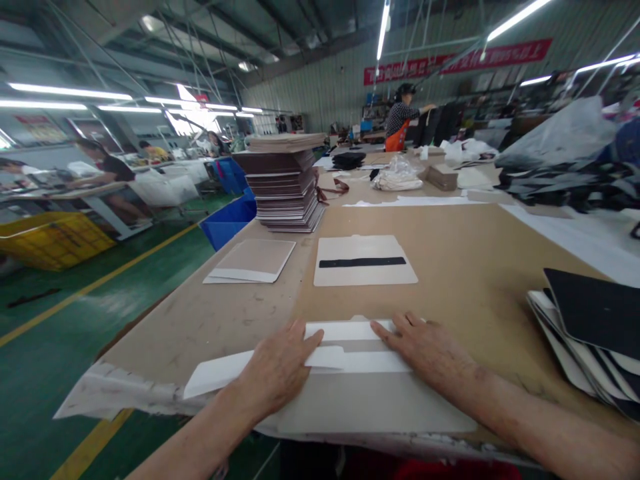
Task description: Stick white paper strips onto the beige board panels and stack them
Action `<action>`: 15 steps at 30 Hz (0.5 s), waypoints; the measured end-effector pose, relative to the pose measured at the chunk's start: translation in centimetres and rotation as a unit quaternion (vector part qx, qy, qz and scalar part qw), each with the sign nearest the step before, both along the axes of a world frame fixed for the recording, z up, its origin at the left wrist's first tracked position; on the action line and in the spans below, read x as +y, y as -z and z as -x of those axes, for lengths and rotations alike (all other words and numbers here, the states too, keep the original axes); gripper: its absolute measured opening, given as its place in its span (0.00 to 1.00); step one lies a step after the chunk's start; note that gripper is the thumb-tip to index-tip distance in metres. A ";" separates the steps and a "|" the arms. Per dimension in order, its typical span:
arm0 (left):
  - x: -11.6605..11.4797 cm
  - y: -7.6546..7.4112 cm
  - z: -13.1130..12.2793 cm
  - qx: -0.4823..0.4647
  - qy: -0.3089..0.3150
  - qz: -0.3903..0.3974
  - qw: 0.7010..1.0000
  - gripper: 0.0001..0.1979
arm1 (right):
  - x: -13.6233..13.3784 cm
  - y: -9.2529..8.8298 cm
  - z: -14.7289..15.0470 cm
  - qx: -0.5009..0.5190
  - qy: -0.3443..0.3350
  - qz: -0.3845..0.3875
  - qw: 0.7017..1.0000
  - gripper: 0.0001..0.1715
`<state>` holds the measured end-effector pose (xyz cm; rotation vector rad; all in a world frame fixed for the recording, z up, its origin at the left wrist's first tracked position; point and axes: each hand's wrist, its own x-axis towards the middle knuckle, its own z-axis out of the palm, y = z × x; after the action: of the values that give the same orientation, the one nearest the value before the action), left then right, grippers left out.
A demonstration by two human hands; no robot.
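Note:
In front of me a light grey-beige board [370, 403] lies flat at the table's near edge. White strips [380, 362] run across its upper part, with a grey band between them. My left hand [280, 363] rests on the left end of the strips, thumb stretched to the right. A loose white strip [217, 373] passes beneath this hand and sticks out to the left over the table. My right hand [425, 343] presses down on the right end with fingers spread. What lies under both palms is hidden.
Beyond lies a cream board with a black strip [363, 263]. Two thin panels [253, 261] are left of it, near a tall stack of brown boards [285, 187]. Black and cream panels [600, 327] lie at right. A person [399, 117] stands at the far end.

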<state>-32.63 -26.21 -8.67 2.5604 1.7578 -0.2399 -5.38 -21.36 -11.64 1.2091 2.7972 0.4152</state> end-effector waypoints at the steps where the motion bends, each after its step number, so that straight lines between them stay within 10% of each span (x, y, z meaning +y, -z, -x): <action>1: -0.1 0.1 0.5 -0.013 -0.007 -0.003 1.000 0.29 | -0.1 0.1 -0.6 0.008 0.001 -0.002 1.000 0.35; 10: -2.4 3.1 4.2 -0.135 0.023 -0.072 0.988 0.27 | -1.3 2.6 -8.4 0.159 0.079 0.062 0.982 0.33; 15: -2.5 4.3 5.0 -0.141 0.027 -0.119 0.982 0.26 | -3.2 2.0 -6.4 0.353 0.157 0.169 0.907 0.29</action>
<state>-37.61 -28.75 -12.96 2.6352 1.7020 0.3380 1.01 -24.53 -13.66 1.9605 2.8913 -0.6344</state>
